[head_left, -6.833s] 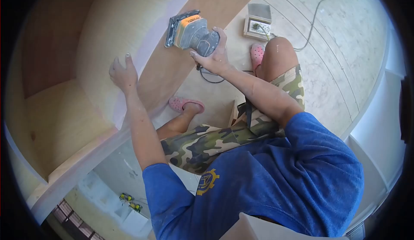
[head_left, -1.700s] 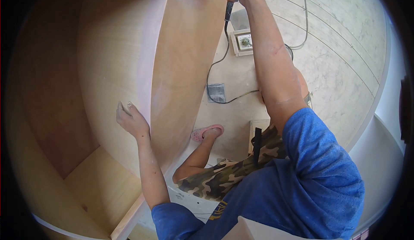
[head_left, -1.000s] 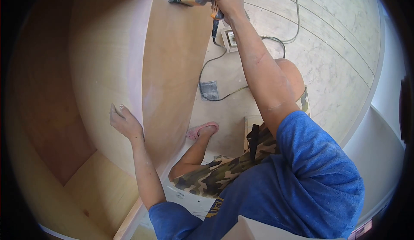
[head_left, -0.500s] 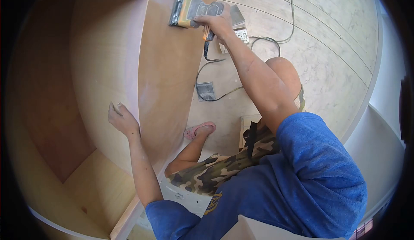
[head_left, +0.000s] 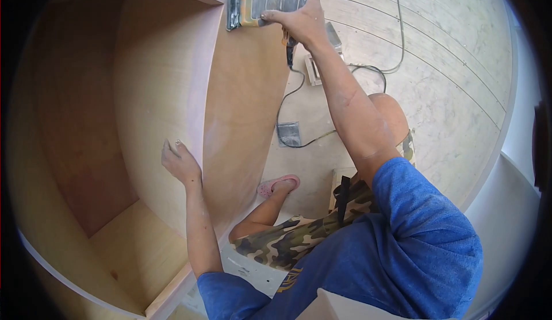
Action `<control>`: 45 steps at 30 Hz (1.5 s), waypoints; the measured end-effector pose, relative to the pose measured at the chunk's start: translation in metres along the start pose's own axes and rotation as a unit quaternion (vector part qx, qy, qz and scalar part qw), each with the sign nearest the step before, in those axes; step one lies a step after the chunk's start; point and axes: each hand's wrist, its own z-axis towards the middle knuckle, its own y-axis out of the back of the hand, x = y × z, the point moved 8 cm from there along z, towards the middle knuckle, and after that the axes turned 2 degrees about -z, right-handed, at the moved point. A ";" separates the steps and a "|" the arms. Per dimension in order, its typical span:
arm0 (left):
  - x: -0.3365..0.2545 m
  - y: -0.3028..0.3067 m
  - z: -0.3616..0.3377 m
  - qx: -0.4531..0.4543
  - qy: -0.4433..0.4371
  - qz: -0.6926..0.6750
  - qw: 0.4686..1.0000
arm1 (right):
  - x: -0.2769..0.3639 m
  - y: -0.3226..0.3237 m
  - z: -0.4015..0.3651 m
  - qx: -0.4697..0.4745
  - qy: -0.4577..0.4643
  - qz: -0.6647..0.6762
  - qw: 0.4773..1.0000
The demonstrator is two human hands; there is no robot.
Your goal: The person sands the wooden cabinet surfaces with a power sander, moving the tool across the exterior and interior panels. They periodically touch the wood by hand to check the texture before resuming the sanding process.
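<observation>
My right hand grips the body of a dusty grey and orange electric sander. The sander's flat pad rests against the brown outer side panel of a wooden cabinet, close to its upper end. A cord hangs from the tool down toward the floor. My left hand lies on the pale inner face of the same panel, by its front edge, fingers stretched out and holding nothing. Dust whitens parts of the panel and my fingertips.
A black power cord loops over the dusty floor. Near it lie a grey square sheet and a light box-like item. My foot in a pink clog stands beside the panel. A small wooden stool is under me.
The sander in my right hand has shifted up along the panel toward its far end. The view has moved slightly, and my left hand keeps its place on the panel.
</observation>
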 end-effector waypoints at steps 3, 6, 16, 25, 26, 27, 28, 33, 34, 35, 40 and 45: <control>-0.004 0.001 -0.001 0.002 -0.001 -0.007 1.000 | 0.036 0.003 0.003 -0.022 0.085 -0.095 0.992; -0.003 0.002 -0.002 0.002 0.005 -0.014 1.000 | 0.050 0.006 0.005 -0.051 0.164 -0.012 0.985; 0.002 0.002 -0.001 0.002 0.001 0.003 1.000 | 0.040 0.003 0.001 -0.017 0.089 0.023 0.996; 0.004 0.000 0.002 0.000 -0.006 -0.006 1.000 | -0.017 -0.006 -0.011 0.026 -0.030 0.005 0.999; 0.006 0.000 0.003 -0.001 -0.006 -0.002 1.000 | -0.023 -0.009 -0.011 0.026 -0.030 0.004 0.999; 0.008 0.000 0.001 0.000 -0.005 0.002 1.000 | -0.022 -0.012 -0.015 0.018 0.021 -0.021 0.999; 0.005 0.001 -0.001 0.005 -0.004 0.003 1.000 | -0.009 -0.009 -0.022 0.011 0.073 -0.045 0.996; -0.001 0.004 -0.001 0.004 0.015 -0.007 1.000 | 0.011 -0.009 -0.032 0.038 0.132 -0.010 0.990; 0.000 0.002 0.000 0.004 0.015 -0.009 1.000 | 0.009 -0.008 -0.031 0.038 0.151 -0.023 0.988; 0.001 0.001 0.000 0.004 0.011 -0.003 1.000 | 0.005 -0.007 -0.028 0.037 0.153 -0.026 0.987; 0.002 0.002 0.000 0.006 0.005 0.006 1.000 | 0.019 -0.002 -0.017 -0.007 0.256 -0.092 0.962; 0.004 0.001 0.001 -0.003 -0.007 0.004 1.000 | 0.014 0.001 0.004 -0.007 0.187 -0.045 0.981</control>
